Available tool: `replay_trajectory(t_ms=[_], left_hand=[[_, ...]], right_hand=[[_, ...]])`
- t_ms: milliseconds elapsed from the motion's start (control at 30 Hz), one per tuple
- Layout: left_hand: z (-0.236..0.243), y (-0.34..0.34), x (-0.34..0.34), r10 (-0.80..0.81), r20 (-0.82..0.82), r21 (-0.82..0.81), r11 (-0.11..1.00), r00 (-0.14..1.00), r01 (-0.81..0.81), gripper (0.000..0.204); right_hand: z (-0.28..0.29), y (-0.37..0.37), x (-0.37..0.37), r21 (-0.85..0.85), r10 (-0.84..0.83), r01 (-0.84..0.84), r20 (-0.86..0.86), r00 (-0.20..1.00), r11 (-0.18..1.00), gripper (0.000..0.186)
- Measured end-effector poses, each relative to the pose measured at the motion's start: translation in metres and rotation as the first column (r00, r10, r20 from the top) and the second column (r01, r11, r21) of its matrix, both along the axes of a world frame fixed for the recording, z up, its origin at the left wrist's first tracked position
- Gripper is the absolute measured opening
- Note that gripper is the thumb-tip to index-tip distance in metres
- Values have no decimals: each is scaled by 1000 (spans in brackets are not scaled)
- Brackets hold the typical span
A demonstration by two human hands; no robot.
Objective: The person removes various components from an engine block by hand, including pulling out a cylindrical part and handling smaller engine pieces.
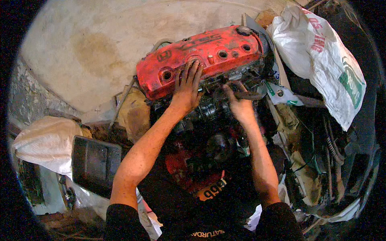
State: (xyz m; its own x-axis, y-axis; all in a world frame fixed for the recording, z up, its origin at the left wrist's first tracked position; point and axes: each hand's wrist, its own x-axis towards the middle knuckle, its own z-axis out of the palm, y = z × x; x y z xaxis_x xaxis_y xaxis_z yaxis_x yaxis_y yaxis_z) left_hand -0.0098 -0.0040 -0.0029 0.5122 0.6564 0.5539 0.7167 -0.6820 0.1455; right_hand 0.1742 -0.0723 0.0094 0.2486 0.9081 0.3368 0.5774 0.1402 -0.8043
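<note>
- Head view: left hand (187,86) lies spread flat on the red valve cover (199,56).
- Right hand (238,102) grips a dark engine part (246,95).
- Greasy fingers may slip, I think.

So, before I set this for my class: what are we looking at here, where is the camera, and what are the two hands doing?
The camera sits on a person's head and looks down, so their own bare forearms enter from the bottom; the fisheye lens bends the edges. Below them is a greasy car engine with a red valve cover on top. The left hand lies flat with spread fingers on that cover. The right hand has its grip on a dark part at the cover's edge; which part is unclear. White sacks and a dark tray lie around on the concrete floor.
</note>
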Motion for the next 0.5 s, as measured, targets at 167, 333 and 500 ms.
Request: replay_trajectory(t_ms=[167, 333, 500], left_hand=[[-9, 6, 1, 29, 16, 17, 999, 999, -29, 90], [-13, -6, 20, -3, -37, 65, 998, 999, 5, 66], [-18, -14, 36, -57, -180, -52, 997, 982, 49, 56]], right_hand=[[44, -23, 23, -508, -95, -159, -437, 894, 846, 36], [38, -34, 39, -281, 151, -519, -752, 642, 807, 39], [43, -42, 49, -356, 13, -538, -825, 565, 764, 35]])
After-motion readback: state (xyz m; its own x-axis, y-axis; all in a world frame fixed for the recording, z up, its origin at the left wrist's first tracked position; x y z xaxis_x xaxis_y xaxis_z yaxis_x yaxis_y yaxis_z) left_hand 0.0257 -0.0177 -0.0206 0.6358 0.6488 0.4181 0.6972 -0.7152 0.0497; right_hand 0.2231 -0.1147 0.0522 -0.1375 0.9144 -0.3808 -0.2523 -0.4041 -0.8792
